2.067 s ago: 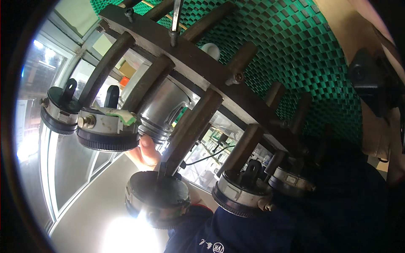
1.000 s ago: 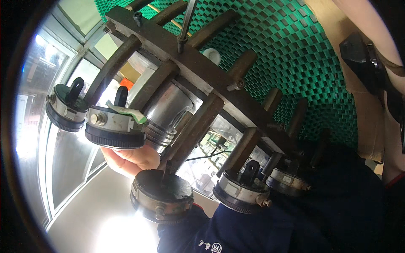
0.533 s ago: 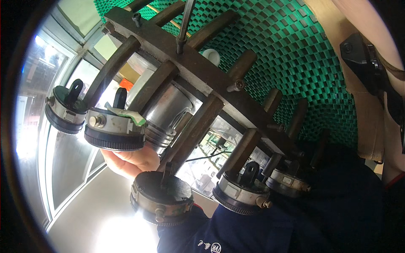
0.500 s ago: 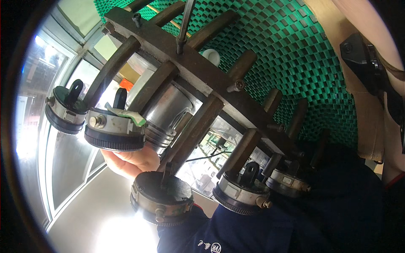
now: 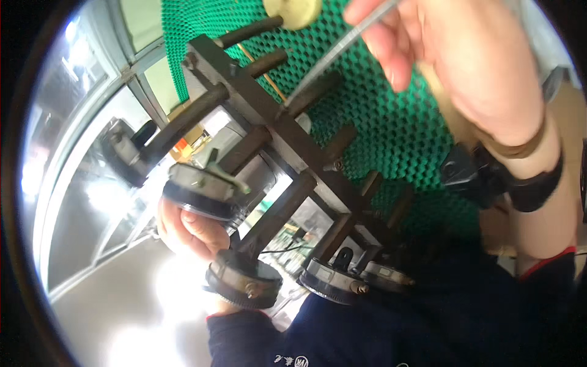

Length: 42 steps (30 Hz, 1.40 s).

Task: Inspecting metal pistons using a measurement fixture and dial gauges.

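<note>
A dark metal rack with several round pegs runs slantwise through the view. Round black-and-silver caps sit on the peg ends: one at mid-left, one lower down, another to its right. My left hand is curled just under the mid-left cap, fingers against its underside. My right hand is at the upper right, pinching a thin metal rod. The rod's tip touches the rack near a peg base. A dark band wraps my right wrist.
A green honeycomb mat lies behind the rack. A cream round knob caps a peg at the top edge. Windows with pale frames fill the left side. My dark blue sleeve crosses the bottom.
The view has swung, and my right hand, unseen before, is now in the picture holding the rod. My left hand's fingers have curled up under the mid-left cap.
</note>
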Each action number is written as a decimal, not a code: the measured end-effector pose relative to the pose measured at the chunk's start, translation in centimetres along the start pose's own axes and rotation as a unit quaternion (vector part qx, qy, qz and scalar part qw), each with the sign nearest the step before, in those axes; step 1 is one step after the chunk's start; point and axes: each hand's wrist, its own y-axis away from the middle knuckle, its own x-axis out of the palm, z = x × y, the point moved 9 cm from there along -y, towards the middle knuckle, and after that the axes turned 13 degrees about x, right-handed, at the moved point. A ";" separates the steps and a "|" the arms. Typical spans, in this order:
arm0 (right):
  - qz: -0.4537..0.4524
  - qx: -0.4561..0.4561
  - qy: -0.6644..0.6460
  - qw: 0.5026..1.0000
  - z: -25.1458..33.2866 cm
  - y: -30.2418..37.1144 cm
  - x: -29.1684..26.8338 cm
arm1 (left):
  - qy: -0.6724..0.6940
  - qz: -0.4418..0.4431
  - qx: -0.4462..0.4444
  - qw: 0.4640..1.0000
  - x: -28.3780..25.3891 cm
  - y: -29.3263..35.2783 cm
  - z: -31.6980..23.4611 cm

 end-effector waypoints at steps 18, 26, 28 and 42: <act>-0.108 -0.015 0.264 0.958 -1.7 1.4 2.7 | 0.064 -0.048 0.141 0.987 -0.3 -2.6 -3.4; 0.089 0.176 0.134 0.971 -6.7 0.5 5.8 | 0.102 -0.019 0.135 0.985 0.2 -2.6 -3.3; 0.086 0.168 0.136 0.973 -6.6 0.5 6.0 | 0.104 -0.027 0.139 0.984 0.0 -2.6 -3.3; 0.103 -0.070 0.290 0.949 -4.6 0.1 6.2 | 0.075 -0.042 0.148 0.985 -0.2 -2.9 -3.7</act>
